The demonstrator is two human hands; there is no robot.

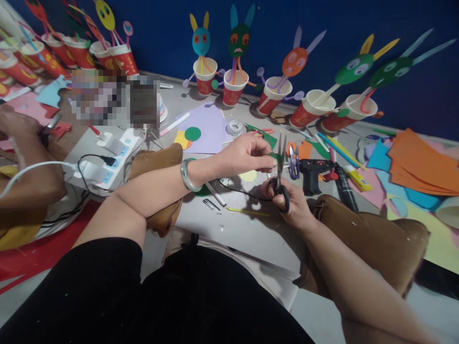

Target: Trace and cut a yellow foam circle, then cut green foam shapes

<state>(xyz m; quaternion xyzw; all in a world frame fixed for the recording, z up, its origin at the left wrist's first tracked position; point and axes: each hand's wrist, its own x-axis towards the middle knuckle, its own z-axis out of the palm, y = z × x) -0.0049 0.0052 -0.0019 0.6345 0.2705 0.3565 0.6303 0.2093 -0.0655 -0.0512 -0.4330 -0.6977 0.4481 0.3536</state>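
My left hand [245,155] pinches a small green paper piece [275,156] between thumb and fingers, with a silver bangle on its wrist. My right hand [291,203] grips black-handled scissors [280,177] with the blades pointing up. The blades meet the green piece. Both hands hover over a grey work surface [247,229] above my lap.
Red paper cups with rabbit-eared paper faces [236,48] line the blue wall. A black glue gun [311,173], purple sheet [208,129], orange paper stack [419,162] and power strip [107,162] lie around. Another person's arm [25,162] is at left.
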